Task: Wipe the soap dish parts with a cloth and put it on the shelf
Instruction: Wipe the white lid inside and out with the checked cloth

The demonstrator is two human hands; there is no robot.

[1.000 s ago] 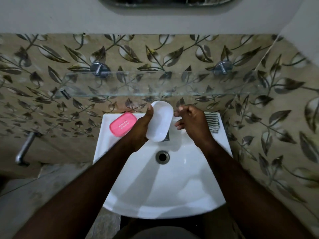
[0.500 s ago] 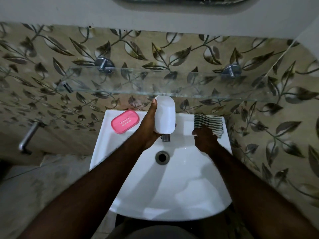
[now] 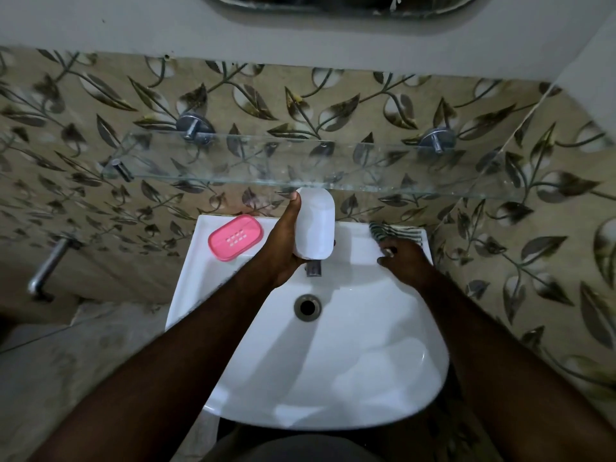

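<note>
Wash basin (image 3: 333, 368): white, occupying the centre and lower half of the view; drain (image 3: 307, 307) at its middle; rear ledge bearing items at 11 and 1 o'clock of the drain.

Glass shelf (image 3: 383, 165): clear, fixed to the leaf-patterned tile wall at 12 o'clock above the basin; held by round metal mounts (image 3: 195, 127); nothing visible standing on it.

Left hand (image 3: 283, 248): forearm entering from 7 o'clock; fingers closed round the white soap dish part, thumb laid along its left edge.

Right hand (image 3: 405, 261): forearm entering from 5 o'clock; resting on the ledge at 1 o'clock of the drain, fingertips touching the near edge of the cloth; whether they pinch it or merely rest on it cannot be told.

White soap dish part (image 3: 315, 225): oval, held upright over the back of the basin at 12 o'clock of the drain; its top end just below the shelf's front edge; apart from the pink part.

Pink soap dish part (image 3: 236, 237): slotted at its centre; lying flat on the ledge at 11 o'clock, just beside the left wrist.

Cloth (image 3: 398, 232): striped dark and light; bunched on the ledge at 1 o'clock against the wall.

Tap (image 3: 314, 269): metal, small; partly hidden beneath the white part.
</note>
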